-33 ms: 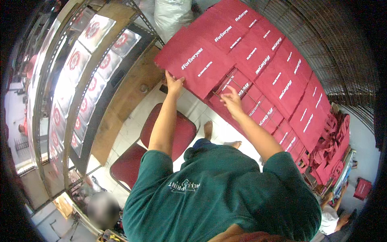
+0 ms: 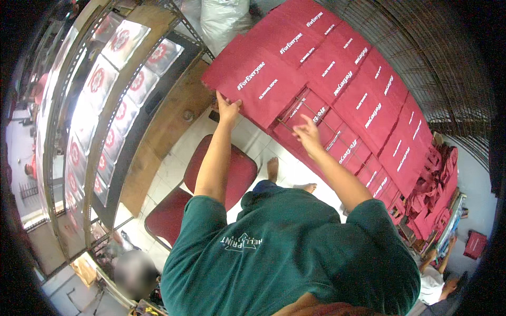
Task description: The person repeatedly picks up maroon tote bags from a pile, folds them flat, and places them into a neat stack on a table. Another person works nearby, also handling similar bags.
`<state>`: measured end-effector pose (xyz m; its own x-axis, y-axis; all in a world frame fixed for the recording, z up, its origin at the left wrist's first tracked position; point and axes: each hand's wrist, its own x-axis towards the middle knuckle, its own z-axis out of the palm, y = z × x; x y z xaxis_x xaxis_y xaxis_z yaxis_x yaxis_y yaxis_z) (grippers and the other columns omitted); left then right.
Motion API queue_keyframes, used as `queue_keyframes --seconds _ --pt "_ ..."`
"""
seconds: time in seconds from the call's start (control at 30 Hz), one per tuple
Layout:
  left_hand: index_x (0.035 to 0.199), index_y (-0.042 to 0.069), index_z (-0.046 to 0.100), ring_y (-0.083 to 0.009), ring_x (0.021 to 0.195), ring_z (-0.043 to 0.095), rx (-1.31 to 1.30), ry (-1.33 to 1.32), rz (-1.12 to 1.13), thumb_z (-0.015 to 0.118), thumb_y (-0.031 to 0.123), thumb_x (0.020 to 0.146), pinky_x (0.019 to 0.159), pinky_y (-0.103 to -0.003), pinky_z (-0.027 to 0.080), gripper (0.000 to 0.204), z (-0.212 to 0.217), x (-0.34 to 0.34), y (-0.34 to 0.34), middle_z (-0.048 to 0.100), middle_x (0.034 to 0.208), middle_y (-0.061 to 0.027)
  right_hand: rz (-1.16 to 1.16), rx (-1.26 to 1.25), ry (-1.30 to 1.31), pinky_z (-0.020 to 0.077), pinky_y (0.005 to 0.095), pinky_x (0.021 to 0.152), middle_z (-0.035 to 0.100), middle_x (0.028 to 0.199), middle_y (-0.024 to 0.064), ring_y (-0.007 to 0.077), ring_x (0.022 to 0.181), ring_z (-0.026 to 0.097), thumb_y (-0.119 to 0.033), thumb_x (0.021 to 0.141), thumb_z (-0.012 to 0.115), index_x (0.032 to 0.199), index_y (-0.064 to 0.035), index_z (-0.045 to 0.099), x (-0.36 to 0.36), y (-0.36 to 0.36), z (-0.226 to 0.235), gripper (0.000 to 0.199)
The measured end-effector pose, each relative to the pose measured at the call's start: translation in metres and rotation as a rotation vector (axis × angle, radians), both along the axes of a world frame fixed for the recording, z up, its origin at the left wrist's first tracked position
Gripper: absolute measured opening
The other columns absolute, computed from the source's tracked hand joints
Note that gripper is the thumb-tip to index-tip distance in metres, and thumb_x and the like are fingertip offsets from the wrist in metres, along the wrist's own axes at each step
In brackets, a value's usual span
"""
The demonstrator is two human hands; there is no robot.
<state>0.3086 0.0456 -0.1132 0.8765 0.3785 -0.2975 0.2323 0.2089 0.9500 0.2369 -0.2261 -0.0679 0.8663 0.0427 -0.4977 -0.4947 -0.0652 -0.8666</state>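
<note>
My left hand (image 2: 229, 110) is at the near edge of a red fabric piece (image 2: 247, 71) with white print, its fingers closed on that edge. The fabric lies flat at the left end of a wide spread of similar red pieces (image 2: 377, 113). My right hand (image 2: 310, 138) hovers over the near side of the wire rack (image 2: 342, 138), fingers apart and holding nothing. Through the rack's thin bars, more red printed pieces show on a level below.
A chair with dark red pads (image 2: 221, 166) stands below my left arm. On the left, metal shelving holds several silvery sheets (image 2: 96, 79) with red emblems. A white sack (image 2: 225, 21) is beyond the fabric. Crumpled red fabric (image 2: 429, 184) heaps at right, near another person (image 2: 432, 284).
My right hand has shifted slightly right and toward me, away from the rack's bar. My left hand stays at the fabric's edge.
</note>
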Motion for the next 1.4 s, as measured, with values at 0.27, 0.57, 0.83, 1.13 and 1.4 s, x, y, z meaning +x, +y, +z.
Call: queue_keyframes --seconds 0.27,0.57,0.83,1.13,1.4 --pt "0.142 0.022 -0.005 -0.0247 0.101 0.053 -0.068 0.099 -0.048 0.058 -0.008 0.076 0.068 -0.034 0.049 0.096 0.014 0.005 -0.016 0.042 0.128 -0.0159 -0.427 -0.113 0.08 0.0409 0.0217 0.05 0.058 0.08 0.0052 0.0116 0.064 0.056 -0.01 0.081 0.061 0.12 -0.0102 0.047 -0.092 -0.126 -0.018 0.041" --pt "0.141 0.022 -0.012 -0.0182 0.093 0.054 -0.001 0.084 -0.067 0.054 -0.008 0.079 0.063 -0.027 0.047 0.096 0.015 0.01 -0.025 0.042 0.128 -0.0132 -0.659 -0.129 0.058 0.0408 0.0223 0.05 0.058 0.08 0.0053 0.0122 0.063 0.056 -0.007 0.083 0.056 0.118 -0.0113 0.046 -0.14 -0.153 -0.006 0.037" --pt "0.141 0.024 -0.012 -0.0189 0.094 0.053 0.001 0.138 -0.059 0.054 -0.007 0.079 0.063 -0.029 0.048 0.096 0.009 0.01 -0.027 0.043 0.127 -0.0121 -0.728 -0.103 -0.038 0.0421 0.023 0.048 0.057 0.085 0.006 0.012 0.064 0.056 -0.007 0.084 0.055 0.116 -0.0095 0.047 -0.147 -0.166 -0.013 0.033" --pt "0.141 0.024 -0.011 -0.0196 0.094 0.053 -0.027 0.109 -0.05 0.055 -0.005 0.079 0.065 -0.031 0.047 0.096 0.002 0.008 -0.026 0.041 0.127 -0.0122 -0.733 -0.138 -0.011 0.0419 0.0212 0.044 0.057 0.085 0.0043 0.0112 0.065 0.056 -0.007 0.084 0.055 0.118 -0.0104 0.047 -0.148 -0.174 -0.011 0.035" --pt "0.138 0.006 0.021 -0.0199 0.096 0.05 0.914 0.03 0.282 0.064 0.008 0.078 0.08 -0.033 0.043 0.074 0.023 -0.011 -0.036 0.045 0.11 -0.0129 -0.76 -0.142 -0.031 0.0446 0.0245 0.052 0.057 0.082 0.0049 0.0125 0.064 0.056 -0.004 0.083 0.054 0.116 -0.0085 0.048 -0.145 -0.172 0.006 0.034"
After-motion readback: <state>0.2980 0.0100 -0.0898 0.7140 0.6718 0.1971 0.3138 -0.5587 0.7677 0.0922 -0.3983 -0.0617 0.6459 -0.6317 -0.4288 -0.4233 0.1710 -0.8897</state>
